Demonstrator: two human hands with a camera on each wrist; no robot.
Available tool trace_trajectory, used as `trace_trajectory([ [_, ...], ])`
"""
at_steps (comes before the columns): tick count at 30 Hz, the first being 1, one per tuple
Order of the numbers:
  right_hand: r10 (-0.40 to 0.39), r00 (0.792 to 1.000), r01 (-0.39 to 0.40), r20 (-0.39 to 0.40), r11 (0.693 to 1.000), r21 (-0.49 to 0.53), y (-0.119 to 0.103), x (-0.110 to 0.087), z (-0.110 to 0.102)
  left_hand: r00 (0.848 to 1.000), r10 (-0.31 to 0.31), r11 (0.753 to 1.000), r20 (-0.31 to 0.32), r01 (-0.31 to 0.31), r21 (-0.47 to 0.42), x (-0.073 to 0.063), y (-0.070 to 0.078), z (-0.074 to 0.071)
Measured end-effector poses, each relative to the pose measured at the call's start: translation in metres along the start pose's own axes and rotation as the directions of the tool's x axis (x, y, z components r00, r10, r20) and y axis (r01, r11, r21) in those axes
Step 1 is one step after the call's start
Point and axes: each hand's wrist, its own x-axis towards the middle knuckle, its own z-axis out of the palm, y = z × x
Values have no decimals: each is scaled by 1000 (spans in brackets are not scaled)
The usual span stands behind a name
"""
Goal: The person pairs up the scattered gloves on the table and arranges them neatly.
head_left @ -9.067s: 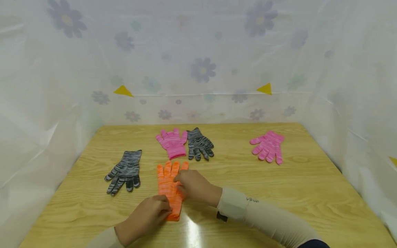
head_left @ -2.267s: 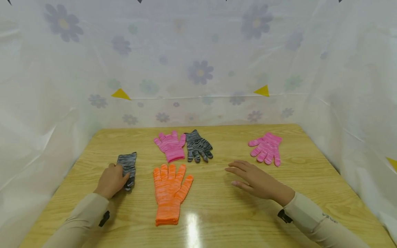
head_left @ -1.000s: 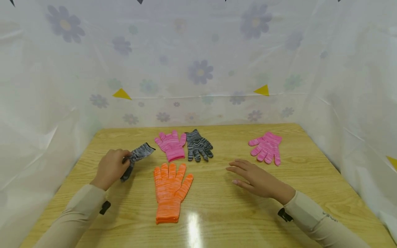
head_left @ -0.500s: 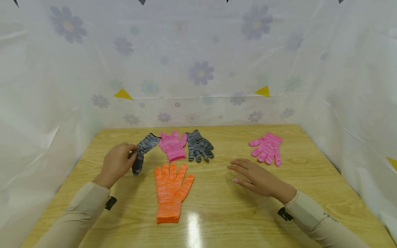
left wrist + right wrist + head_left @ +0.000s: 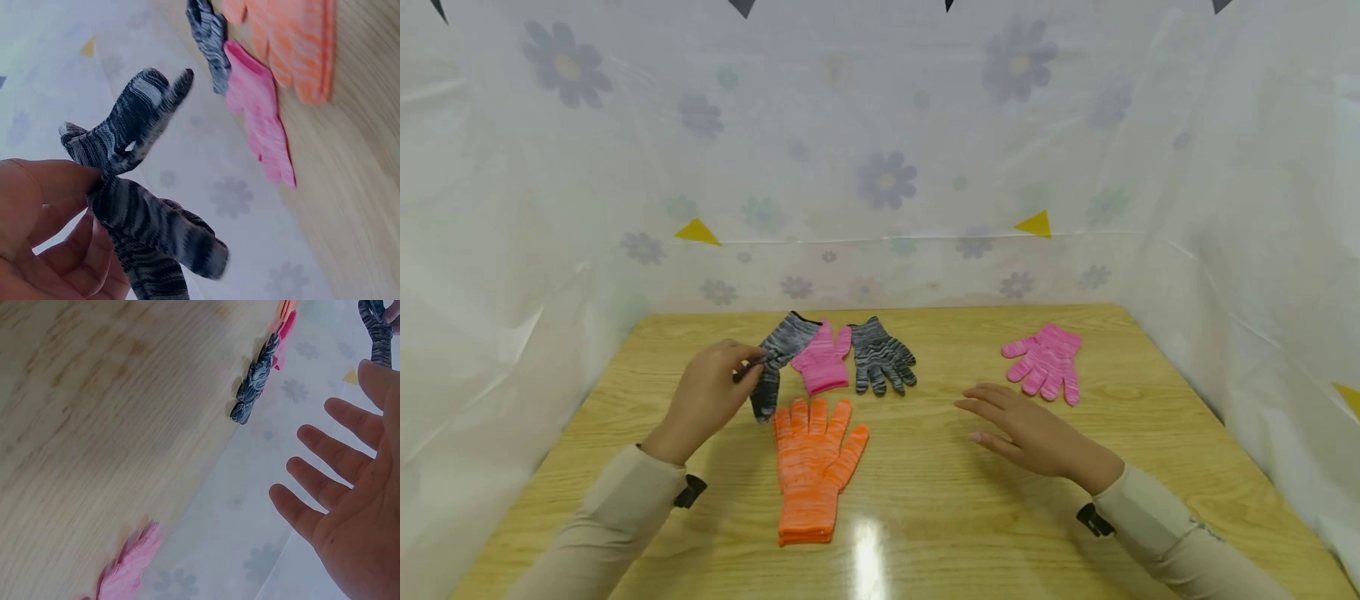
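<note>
My left hand (image 5: pixel 713 398) pinches a black-and-grey striped knit glove (image 5: pixel 788 340) between thumb and fingers, holding it above the table. Its cuff points to the far right, and in the head view it covers part of a pink glove (image 5: pixel 824 367). In the left wrist view the held glove (image 5: pixel 156 212) hangs bunched, its fingers splayed. Over the right half of the table hovers my right hand (image 5: pixel 1037 437), fingers extended and nothing in them; the right wrist view shows that same hand (image 5: pixel 356 481) spread. An orange glove (image 5: pixel 808 479) lies flat between the hands, fingers pointing away.
A second black-and-grey glove (image 5: pixel 882 357) lies beside the pink one at the back. Another pink glove (image 5: pixel 1048 362) rests at the back right. White flowered sheeting (image 5: pixel 887 267) encloses the wooden table (image 5: pixel 925 533) at the back and sides.
My left hand has picked up the black-and-grey glove from the left of the table and carried it right and away, over the pink glove. Earlier, both hands were on the orange glove.
</note>
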Motion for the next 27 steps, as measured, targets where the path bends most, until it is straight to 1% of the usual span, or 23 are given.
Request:
trace_trajectory([
  [3,3,1000,-3,-7,1000,-8,2,-1,-1,1000,22,999,3,-22,-38,1,10,4],
  [9,-13,999,12,-30,1000,-27,3,-2,-9,996,88,993,13,-87,-76,6,34,15],
  [14,34,998,-34,-61,999,-5,7,-6,-19,988,151,983,22,-148,-111,12,55,23],
  [17,54,996,-53,-77,998,17,10,-7,-23,985,173,977,16,-170,-125,15,65,27],
  [21,56,995,-54,-78,998,19,12,-8,-25,981,195,972,17,-191,-136,19,77,34],
  [24,76,995,-74,-68,997,38,13,-10,-26,972,233,963,18,-228,-141,22,85,39],
  [26,110,992,-106,-60,992,63,13,-11,-28,962,274,953,11,-270,-138,24,89,42],
  [27,129,990,-125,-55,989,74,13,-12,-29,954,301,946,9,-297,-132,25,92,44],
])
